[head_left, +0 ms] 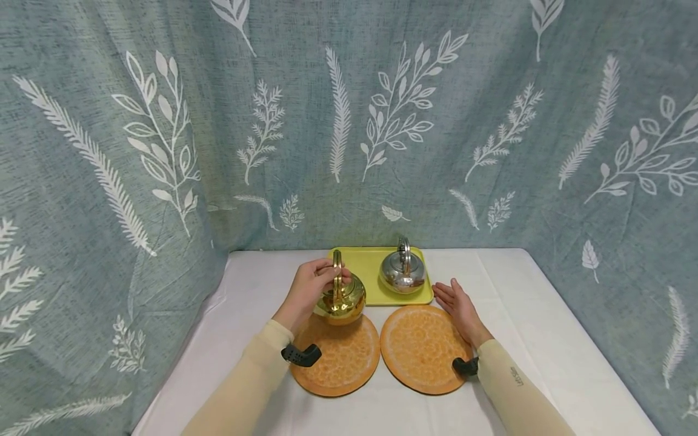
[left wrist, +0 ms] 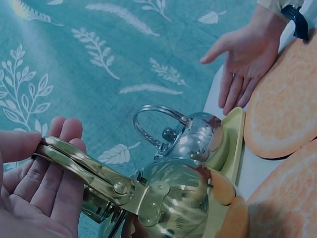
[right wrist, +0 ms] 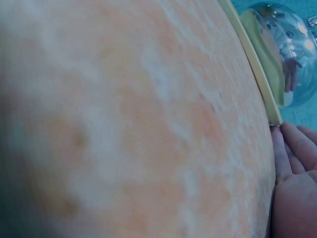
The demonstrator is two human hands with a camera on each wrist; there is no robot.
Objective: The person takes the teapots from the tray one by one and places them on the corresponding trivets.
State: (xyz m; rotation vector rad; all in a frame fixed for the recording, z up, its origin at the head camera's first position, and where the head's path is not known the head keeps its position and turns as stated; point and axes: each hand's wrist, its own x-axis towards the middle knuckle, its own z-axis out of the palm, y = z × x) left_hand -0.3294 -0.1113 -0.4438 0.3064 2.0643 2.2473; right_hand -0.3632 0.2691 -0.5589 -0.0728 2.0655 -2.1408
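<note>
Kettle (head_left: 350,301) (round, mirror-smooth, golden): left fingers (left wrist: 66,198) pinch arched handle (left wrist: 91,171); right fingers (left wrist: 226,89) straight, empty.

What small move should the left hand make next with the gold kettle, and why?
Probably draw the gold kettle nearer, over the middle of the left round mat: the left hand grips its handle, and in the head view the kettle overlaps only that mat's far part.

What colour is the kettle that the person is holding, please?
The held kettle is a shiny gold colour; it shows best in the head view.
</note>
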